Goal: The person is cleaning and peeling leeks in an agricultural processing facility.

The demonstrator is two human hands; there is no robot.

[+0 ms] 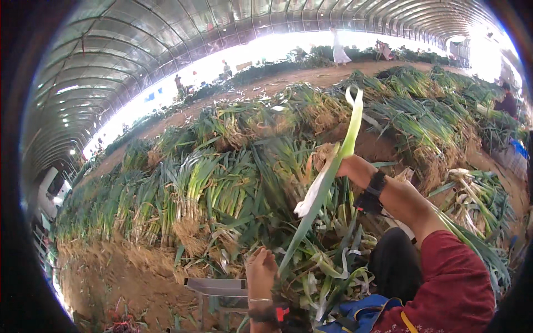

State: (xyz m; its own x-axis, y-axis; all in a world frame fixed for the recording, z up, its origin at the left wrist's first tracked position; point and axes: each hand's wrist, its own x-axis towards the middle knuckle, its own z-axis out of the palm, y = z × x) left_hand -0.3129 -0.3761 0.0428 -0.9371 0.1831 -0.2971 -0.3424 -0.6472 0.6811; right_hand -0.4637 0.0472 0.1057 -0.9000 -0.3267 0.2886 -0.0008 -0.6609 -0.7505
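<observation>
My right hand (346, 166) is raised in front of me, its fingers closed round a leek (323, 186). A pale, looped leaf stands up above the grip; a long green leaf slants down to the left, beside a white end. Part of the hand is hidden behind the leaves. Lower and to the left, my left hand (260, 267) has its fingers curled together near the low tip of the green leaf. Whether it pinches anything is hidden. Peeled leaves and scraps (322, 277) lie in a heap between my hands.
Bundled leeks (211, 183) with brown roots stand in rows ahead. More bundles (416, 119) lie at the far right, and loose leeks (472, 202) lie beside my right arm. A grey metal stand (216, 287) is by my left hand. People (340, 49) are far off in the tunnel.
</observation>
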